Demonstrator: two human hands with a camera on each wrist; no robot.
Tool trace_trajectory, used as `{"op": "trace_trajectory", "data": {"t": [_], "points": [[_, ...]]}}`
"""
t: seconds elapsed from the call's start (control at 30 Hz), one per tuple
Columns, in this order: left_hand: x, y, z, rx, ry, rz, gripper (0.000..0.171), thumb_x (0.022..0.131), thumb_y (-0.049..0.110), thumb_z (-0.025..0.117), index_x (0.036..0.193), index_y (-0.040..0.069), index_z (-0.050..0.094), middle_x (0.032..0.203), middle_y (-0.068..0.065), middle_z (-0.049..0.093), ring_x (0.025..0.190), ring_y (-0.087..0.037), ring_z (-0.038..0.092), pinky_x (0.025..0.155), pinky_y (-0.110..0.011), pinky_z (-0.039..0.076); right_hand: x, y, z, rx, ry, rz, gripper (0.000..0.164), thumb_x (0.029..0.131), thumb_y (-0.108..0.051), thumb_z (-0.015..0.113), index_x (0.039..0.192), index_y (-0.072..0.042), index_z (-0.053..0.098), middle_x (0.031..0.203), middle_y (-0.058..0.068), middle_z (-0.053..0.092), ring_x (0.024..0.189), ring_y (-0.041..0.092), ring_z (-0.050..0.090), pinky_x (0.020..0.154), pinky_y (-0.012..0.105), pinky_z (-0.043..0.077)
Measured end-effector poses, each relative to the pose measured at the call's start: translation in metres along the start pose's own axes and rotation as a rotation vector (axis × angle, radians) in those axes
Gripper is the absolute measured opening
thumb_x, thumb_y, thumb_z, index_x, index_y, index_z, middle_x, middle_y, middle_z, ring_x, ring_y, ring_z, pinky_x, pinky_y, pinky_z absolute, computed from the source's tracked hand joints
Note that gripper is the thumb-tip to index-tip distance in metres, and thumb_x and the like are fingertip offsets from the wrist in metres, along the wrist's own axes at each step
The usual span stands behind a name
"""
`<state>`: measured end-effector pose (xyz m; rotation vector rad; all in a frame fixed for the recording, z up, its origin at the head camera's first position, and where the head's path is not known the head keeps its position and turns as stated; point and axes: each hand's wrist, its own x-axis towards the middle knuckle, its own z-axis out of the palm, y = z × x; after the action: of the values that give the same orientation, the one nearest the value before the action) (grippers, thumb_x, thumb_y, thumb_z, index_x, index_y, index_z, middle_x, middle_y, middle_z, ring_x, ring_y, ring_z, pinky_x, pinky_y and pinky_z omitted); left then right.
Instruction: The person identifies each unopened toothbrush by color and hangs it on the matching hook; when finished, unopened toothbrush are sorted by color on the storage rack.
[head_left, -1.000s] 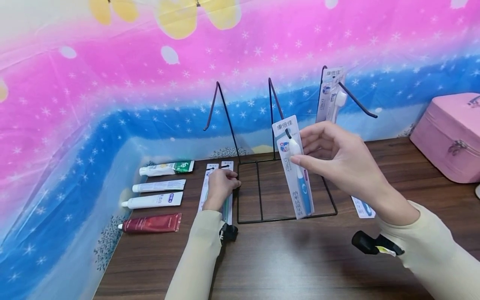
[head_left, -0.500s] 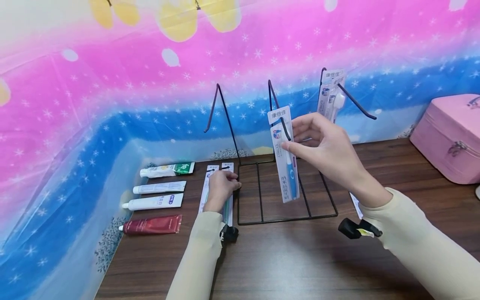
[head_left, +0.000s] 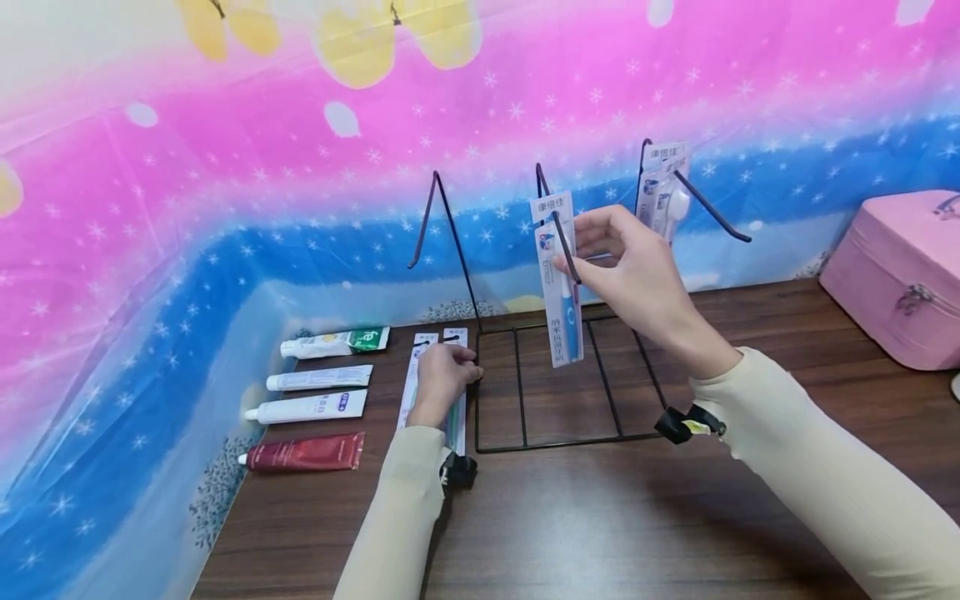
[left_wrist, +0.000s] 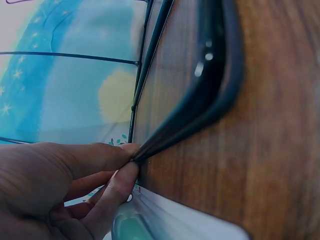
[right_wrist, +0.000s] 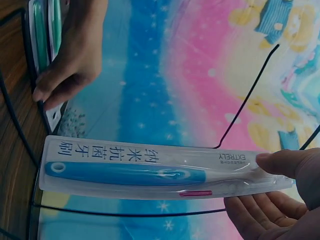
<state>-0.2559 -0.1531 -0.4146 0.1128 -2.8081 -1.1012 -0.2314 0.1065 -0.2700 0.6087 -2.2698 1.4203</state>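
My right hand [head_left: 637, 271] pinches a packaged toothbrush [head_left: 567, 329] with a blue handle near its top, thumb in front and fingers behind. The pack hangs on the middle hook [head_left: 566, 247] of a black wire rack [head_left: 520, 383], some way back from the hook's tip. In the right wrist view the blue handle [right_wrist: 125, 172] shows through clear plastic. Low at the rack's left side, my left hand [head_left: 442, 379] pinches the base wire [left_wrist: 187, 102] between thumb and fingers. Two toothbrush packs [head_left: 456, 433] lie beside it, partly hidden by that hand.
More toothbrush packs [head_left: 654, 154] hang from the right hook [head_left: 712, 204]. The left hook [head_left: 422, 221] carries nothing. Several toothpaste tubes lie at the left, one of them red [head_left: 303, 452]. A pink case [head_left: 892, 275] stands at the right on the wooden table [head_left: 570, 533].
My right hand has moved back and left, sliding the toothbrush pack along the middle hook towards the rack's upright; more of the hook now sticks out in front. My left hand stays put.
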Motion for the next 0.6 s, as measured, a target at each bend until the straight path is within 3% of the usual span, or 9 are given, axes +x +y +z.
{"op": "trace_trajectory", "data": {"t": [0.37,0.6], "points": [[-0.001,0.001,0.001,-0.001,0.003,0.005,0.015,0.081,0.007,0.078,0.095,0.004,0.075,0.084,-0.006,0.069,0.07,-0.016,0.063,0.062,-0.031,0.052,0.017,0.013,0.006,-0.013,0.019,0.016,0.048,0.085,-0.038,0.075,0.123,-0.017,0.055,0.104,-0.007,0.065,0.094,0.007,0.062,0.086,0.031,0.049],[0.0,0.0,0.001,0.006,0.006,0.01,0.015,0.081,0.007,0.078,0.095,0.004,0.076,0.084,-0.005,0.069,0.07,-0.016,0.063,0.062,-0.032,0.052,0.026,0.015,0.01,-0.029,0.037,0.025,0.05,0.085,-0.037,0.075,0.124,-0.013,0.055,0.105,-0.003,0.064,0.094,0.01,0.063,0.086,0.032,0.049]]}}
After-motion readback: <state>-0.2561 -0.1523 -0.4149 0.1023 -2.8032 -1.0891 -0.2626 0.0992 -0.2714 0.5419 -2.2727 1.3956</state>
